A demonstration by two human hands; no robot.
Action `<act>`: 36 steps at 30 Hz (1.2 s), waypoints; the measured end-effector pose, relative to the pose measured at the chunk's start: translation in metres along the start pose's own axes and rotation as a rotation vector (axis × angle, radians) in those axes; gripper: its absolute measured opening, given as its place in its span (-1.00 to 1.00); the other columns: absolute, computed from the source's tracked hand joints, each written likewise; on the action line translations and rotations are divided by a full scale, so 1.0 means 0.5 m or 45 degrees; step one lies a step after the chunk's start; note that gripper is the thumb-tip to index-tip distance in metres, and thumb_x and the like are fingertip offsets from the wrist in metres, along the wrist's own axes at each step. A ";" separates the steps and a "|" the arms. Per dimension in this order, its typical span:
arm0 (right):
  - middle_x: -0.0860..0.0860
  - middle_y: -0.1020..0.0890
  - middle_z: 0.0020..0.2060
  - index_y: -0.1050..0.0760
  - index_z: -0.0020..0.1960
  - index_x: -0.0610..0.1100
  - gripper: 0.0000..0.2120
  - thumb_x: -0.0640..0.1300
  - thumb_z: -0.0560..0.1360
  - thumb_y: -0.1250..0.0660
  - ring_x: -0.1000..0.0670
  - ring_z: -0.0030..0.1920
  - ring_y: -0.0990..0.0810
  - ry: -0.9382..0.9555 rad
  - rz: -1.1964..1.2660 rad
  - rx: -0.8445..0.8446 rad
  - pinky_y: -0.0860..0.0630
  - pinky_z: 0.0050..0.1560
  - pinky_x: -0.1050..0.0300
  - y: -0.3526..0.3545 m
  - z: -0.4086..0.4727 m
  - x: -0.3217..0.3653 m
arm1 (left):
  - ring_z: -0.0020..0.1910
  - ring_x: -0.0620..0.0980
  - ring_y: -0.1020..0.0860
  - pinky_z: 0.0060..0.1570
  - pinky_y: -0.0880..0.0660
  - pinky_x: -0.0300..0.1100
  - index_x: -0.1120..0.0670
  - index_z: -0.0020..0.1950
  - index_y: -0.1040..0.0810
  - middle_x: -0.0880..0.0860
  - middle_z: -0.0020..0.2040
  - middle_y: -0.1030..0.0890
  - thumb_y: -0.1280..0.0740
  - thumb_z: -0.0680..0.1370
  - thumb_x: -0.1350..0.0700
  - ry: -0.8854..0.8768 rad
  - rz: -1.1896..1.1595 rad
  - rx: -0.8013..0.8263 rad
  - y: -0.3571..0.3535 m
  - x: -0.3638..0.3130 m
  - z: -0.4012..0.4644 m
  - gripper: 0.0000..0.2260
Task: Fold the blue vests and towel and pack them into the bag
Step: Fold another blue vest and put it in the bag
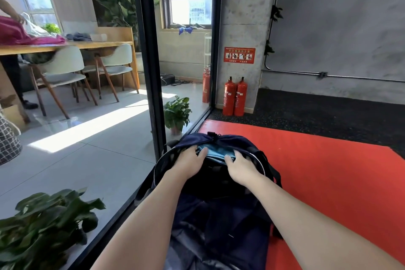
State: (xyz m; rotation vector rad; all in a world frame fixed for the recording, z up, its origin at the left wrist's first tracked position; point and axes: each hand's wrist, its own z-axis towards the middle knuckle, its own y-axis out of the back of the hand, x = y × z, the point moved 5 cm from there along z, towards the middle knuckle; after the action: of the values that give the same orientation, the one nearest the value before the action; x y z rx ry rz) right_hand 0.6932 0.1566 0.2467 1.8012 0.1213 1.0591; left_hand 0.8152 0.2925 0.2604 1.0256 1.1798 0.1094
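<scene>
Dark navy bag (219,184) lies on the red mat (328,182), mouth open toward the camera, beside the black-framed glass wall (151,61). Light blue fabric (215,151) sits bunched inside the far part of the opening; whether it is vest or towel cannot be told. Left hand (190,161) rests at the left side of the opening, fingers (200,153) curled over the edge of the blue fabric, grasping it. Right hand (241,166) at the right side, fingers (230,159) bent down onto the same fabric, fingertips hidden inside the bag, so the grip looks closed on the cloth. Both forearms reach in from the lower edge of the view. More dark cloth (219,237) lies in front of the bag, nearer the camera. Two red fire extinguishers (235,96) stand against the concrete pillar (241,17). Potted plants: one behind the glass (176,114), one at lower left (48,223). Beyond the glass, a wooden surface (65,45) with pink fabric (24,34), pale chairs (65,68) under it, another person's hand (18,17) on the pile.
</scene>
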 end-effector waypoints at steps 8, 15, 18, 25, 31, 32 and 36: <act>-0.17 -0.37 0.49 -0.10 0.62 -0.03 -0.36 0.18 0.63 -0.15 -0.20 0.44 -0.38 0.110 0.046 0.006 -0.35 0.37 -0.01 0.020 -0.033 0.009 | 0.33 0.14 -0.48 0.30 -0.38 -0.05 0.08 0.44 -0.44 0.12 0.35 -0.54 -0.23 0.63 -0.19 0.018 -0.029 -0.130 0.012 0.001 -0.022 -0.52; -0.04 -0.40 0.45 -0.33 0.50 -0.10 -0.46 0.06 0.59 -0.32 -0.05 0.46 -0.34 0.342 0.145 -0.040 -0.26 0.45 0.12 0.095 -0.171 0.027 | 0.47 0.18 -0.30 0.39 -0.24 0.18 0.06 0.56 -0.25 0.12 0.52 -0.32 -0.18 0.62 -0.24 0.055 0.188 -0.282 0.008 -0.065 -0.145 -0.40; -0.03 -0.48 0.39 -0.38 0.47 -0.10 -0.51 -0.01 0.58 -0.35 -0.04 0.38 -0.45 0.372 0.201 -0.064 -0.32 0.36 0.16 0.152 -0.242 -0.013 | 0.44 0.13 -0.35 0.35 -0.28 0.16 0.04 0.53 -0.31 0.07 0.49 -0.37 -0.20 0.63 -0.21 -0.043 0.195 -0.334 -0.012 -0.139 -0.216 -0.45; -0.03 -0.59 0.24 -0.43 0.41 -0.09 -0.58 -0.03 0.59 -0.36 -0.03 0.23 -0.56 0.284 0.214 -0.160 -0.43 0.14 0.21 0.304 -0.394 -0.218 | 0.28 0.06 -0.50 0.27 -0.45 0.02 0.03 0.36 -0.50 0.03 0.28 -0.56 -0.28 0.60 -0.11 -0.376 0.038 -0.242 -0.145 -0.339 -0.381 -0.62; 0.05 -0.65 0.07 -0.54 0.24 -0.04 -0.74 -0.03 0.58 -0.38 0.01 0.11 -0.61 0.097 0.199 -0.324 -0.45 0.00 0.19 0.430 -0.537 -0.488 | 0.06 -0.05 -0.61 0.07 -0.58 0.01 -0.04 0.31 -0.51 -0.09 0.08 -0.65 -0.28 0.58 -0.17 -0.552 -0.005 0.023 -0.348 -0.498 -0.525 -0.64; 0.04 -0.66 0.05 -0.56 0.21 -0.05 -0.77 -0.04 0.58 -0.38 0.02 0.10 -0.61 0.063 0.183 -0.349 -0.43 0.02 0.21 0.447 -0.565 -0.536 | 0.05 -0.05 -0.62 0.05 -0.59 0.00 -0.06 0.30 -0.51 -0.11 0.05 -0.65 -0.28 0.58 -0.17 -0.574 0.007 0.084 -0.389 -0.523 -0.553 -0.65; 0.06 -0.64 -0.11 -0.61 0.10 -0.07 -0.88 -0.10 0.57 -0.38 0.09 -0.08 -0.59 -0.099 0.136 -0.433 -0.39 -0.04 0.25 0.496 -0.677 -0.739 | 0.11 0.02 -0.58 0.11 -0.55 0.01 -0.10 0.29 -0.52 -0.12 -0.04 -0.66 -0.28 0.58 -0.15 -0.695 0.067 0.346 -0.573 -0.620 -0.671 -0.69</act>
State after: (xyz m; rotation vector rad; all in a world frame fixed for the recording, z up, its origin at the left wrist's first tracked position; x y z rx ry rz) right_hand 0.1393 0.0819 0.2588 1.5492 -0.1944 1.0147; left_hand 0.2934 0.1580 0.2743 1.2261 0.6785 -0.2835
